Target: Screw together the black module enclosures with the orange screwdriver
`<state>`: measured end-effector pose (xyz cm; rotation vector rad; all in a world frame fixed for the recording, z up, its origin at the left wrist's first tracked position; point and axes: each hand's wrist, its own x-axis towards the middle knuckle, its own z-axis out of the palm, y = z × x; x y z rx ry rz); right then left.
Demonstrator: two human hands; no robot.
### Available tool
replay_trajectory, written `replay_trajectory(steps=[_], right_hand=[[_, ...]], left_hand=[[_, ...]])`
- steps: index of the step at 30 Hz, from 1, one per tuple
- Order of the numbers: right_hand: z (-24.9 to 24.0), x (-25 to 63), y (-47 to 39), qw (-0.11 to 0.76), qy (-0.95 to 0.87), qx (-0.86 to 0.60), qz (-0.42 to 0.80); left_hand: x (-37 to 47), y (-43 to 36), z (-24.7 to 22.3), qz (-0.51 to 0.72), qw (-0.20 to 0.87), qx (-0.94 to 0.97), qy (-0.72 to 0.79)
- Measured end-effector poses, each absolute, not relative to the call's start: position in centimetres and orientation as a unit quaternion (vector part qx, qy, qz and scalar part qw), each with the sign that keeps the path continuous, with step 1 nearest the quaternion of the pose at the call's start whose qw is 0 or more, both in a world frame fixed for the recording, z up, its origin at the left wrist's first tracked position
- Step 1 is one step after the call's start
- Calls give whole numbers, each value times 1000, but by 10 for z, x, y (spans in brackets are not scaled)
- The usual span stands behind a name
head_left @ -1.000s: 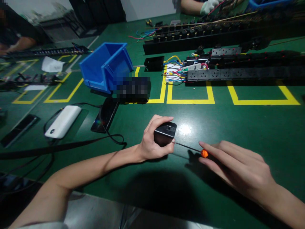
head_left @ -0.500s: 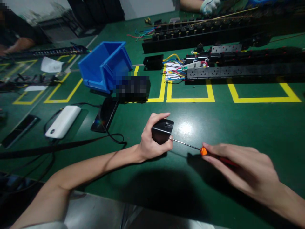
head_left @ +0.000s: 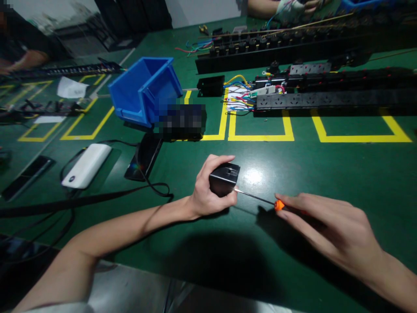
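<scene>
My left hand (head_left: 208, 191) is wrapped round a small black box-shaped part (head_left: 223, 179), held just above the green table with its open-looking end to the right. My right hand (head_left: 339, 226) pinches the orange-and-dark handle of a screwdriver (head_left: 279, 205) between thumb and fingers. The thin metal shaft runs left to the lower right edge of the black part, by my left thumb. Whether the tip touches a screw cannot be made out. Much of the handle is hidden in my right palm.
Beyond my hands stand a blue bin (head_left: 130, 98) and black socket strips (head_left: 309, 100) with coloured wires. A white power bank (head_left: 87, 166), a phone (head_left: 28, 177), a dark flat device (head_left: 143, 158) and cables lie left. A co-worker's gloved hand (head_left: 289, 8) is at the back.
My hands keep nearly the same pose; the right fingers have shifted slightly round the screwdriver handle. At the back, the co-worker's gloved hand has moved, and a second hand's fingers show beside it.
</scene>
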<state>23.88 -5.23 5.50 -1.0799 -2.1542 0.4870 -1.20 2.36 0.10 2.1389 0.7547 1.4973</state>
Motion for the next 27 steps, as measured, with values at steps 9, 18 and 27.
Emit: replay_trajectory(steps=[9, 18, 27], right_hand=[[45, 241, -55, 278, -901, -328, -53], [58, 225, -53, 284, -712, -476, 432], [54, 257, -42, 295, -849, -412, 150]], left_hand=[[-11, 20, 4, 548, 199, 769, 263], [-12, 21, 4, 540, 212, 772, 260], [-14, 23, -6, 501, 369, 720, 308]])
